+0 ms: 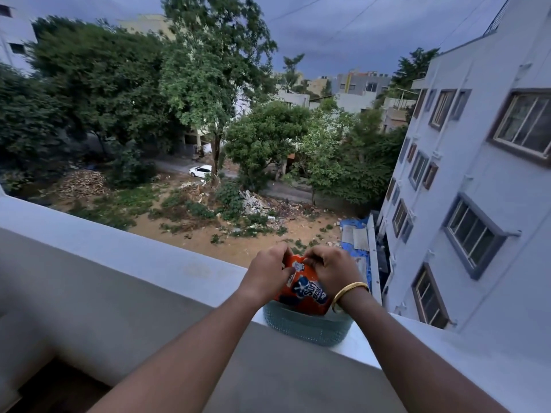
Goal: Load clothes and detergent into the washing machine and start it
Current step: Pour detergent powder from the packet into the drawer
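An orange detergent packet (pixel 304 289) with a blue logo stands in a small teal basket (pixel 307 327) on top of a balcony parapet. My left hand (pixel 267 271) pinches the packet's top left corner. My right hand (pixel 331 268), with a gold bangle on its wrist, grips the top right corner. Both hands are closed on the packet's upper edge, and its lower part sits inside the basket. No washing machine or clothes are in view.
The white parapet ledge (pixel 155 257) runs diagonally across the view, with a long drop behind it to a dirt lot, trees and a white car. A pale multi-storey building (pixel 477 174) rises on the right.
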`<state>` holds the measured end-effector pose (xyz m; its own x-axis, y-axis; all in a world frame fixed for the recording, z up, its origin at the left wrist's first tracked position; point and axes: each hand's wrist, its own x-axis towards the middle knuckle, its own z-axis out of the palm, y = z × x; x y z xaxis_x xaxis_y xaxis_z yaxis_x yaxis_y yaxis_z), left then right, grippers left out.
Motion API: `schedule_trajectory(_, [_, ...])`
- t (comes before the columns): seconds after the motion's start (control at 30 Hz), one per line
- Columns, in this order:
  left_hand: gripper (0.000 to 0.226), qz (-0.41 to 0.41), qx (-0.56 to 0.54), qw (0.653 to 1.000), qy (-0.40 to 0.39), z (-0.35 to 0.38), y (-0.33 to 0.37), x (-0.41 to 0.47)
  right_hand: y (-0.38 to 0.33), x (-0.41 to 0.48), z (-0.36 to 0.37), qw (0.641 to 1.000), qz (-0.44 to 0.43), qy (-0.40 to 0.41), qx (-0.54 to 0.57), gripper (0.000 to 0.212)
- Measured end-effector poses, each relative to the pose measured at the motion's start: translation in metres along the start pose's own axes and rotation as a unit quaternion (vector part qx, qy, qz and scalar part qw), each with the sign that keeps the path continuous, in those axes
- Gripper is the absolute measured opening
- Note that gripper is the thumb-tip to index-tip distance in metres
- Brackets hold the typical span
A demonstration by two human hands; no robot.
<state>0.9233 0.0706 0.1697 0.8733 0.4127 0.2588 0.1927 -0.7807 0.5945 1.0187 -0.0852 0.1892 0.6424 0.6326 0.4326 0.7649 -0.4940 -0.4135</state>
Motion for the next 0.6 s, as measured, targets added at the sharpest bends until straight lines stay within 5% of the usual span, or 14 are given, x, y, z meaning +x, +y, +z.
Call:
schedule_trajectory(0.2, [0.019,0.034,0.123,0.992,-0.006,-0.008,-0.009,-0.023,-0.010,-0.023,0.008,0.999,-0.036,-0.012,-0.018,0.004])
schedule_trajectory(0.6, [0.024,0.087,0.055,0.994,0.023,-0.013,-0.026,-0.085,-0.011,-0.075,0.002,0.993,-0.067,-0.084,-0.048,0.005])
